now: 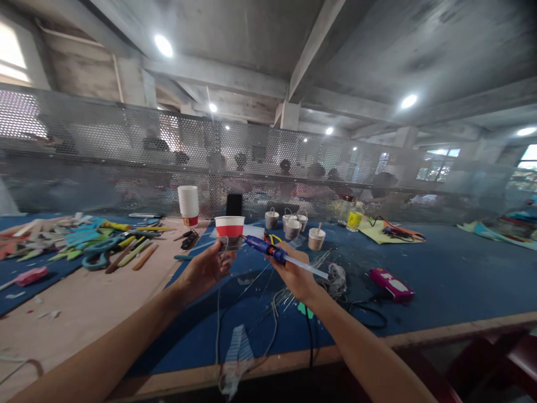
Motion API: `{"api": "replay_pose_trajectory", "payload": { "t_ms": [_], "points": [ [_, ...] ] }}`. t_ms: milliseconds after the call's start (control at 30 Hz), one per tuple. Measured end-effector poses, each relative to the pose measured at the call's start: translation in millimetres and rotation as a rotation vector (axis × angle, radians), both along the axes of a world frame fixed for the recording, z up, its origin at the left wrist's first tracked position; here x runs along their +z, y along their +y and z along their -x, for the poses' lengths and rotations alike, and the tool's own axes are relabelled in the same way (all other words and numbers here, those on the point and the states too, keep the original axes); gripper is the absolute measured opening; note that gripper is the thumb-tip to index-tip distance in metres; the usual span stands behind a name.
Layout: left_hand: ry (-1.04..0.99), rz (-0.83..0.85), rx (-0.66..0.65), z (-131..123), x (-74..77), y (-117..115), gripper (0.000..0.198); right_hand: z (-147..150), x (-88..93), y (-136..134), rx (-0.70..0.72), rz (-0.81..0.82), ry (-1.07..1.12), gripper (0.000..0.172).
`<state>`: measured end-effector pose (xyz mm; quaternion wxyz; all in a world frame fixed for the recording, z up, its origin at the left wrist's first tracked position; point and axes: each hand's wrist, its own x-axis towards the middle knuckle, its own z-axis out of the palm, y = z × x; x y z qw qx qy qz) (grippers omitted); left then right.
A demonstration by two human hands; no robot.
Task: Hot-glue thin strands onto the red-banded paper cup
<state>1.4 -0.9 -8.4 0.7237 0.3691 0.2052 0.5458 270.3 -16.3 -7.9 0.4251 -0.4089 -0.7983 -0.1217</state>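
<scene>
My left hand (pixel 210 266) is closed around the lower part of a red and white paper cup (pixel 230 226), with grey cord at the cup's base. From those fingers the grey cord (pixel 218 319) hangs down toward the table edge. In my right hand (pixel 296 271) is a blue hot glue gun (pixel 264 247), a clear glue stick (pixel 308 267) sticking out of its back. The gun's nozzle points left and is at or very close to the cup's lower side; whether it touches I cannot tell.
A stack of paper cups (pixel 188 206) stands behind to the left, by foam pieces and scissors (pixel 100 253). Several small cord-wrapped cups (pixel 292 226) sit behind the gun. Right of these are a bottle (pixel 354 217) and a magenta device (pixel 391 284). A perforated screen (pixel 251 151) borders the table.
</scene>
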Motion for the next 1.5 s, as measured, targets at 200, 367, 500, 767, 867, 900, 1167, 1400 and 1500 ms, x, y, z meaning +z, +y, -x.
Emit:
{"api": "replay_pose_trajectory", "payload": {
  "t_ms": [200,367,500,767,867,900,1167,1400,1500],
  "points": [
    [0.013,0.053,0.015,-0.4,1.4,-0.6,0.011,0.2,2.7,-3.2,0.02,0.061,0.006,0.012],
    [0.007,0.005,0.005,1.4,-2.2,2.1,0.012,-0.6,3.3,-3.6,-0.001,0.068,-0.007,0.013],
    [-0.002,0.011,0.006,1.2,-1.3,1.0,0.014,-0.8,0.8,-1.5,0.0,0.069,0.007,0.016],
    [0.001,0.084,0.034,-0.5,5.1,-3.6,0.011,-0.9,0.3,-0.4,-0.036,0.047,-0.005,0.016],
    [0.003,0.082,0.038,-1.3,5.9,-4.7,0.009,-0.9,-0.8,0.0,-0.005,0.052,0.023,0.015],
    [0.002,0.074,0.037,-1.4,5.4,-4.3,0.009,-0.2,-1.1,0.2,0.014,0.062,0.041,0.016],
    [0.001,0.065,0.019,-1.2,2.2,-1.3,0.007,9.3,12.9,0.1,0.26,0.488,0.564,0.04],
    [0.031,0.067,0.034,-1.3,2.4,-1.7,0.007,1.8,8.8,23.2,0.379,0.673,1.064,0.031],
    [0.051,0.096,0.025,1.3,-2.8,3.1,0.011,-2.1,-1.3,35.0,0.295,0.784,1.095,0.031]
  ]
}}
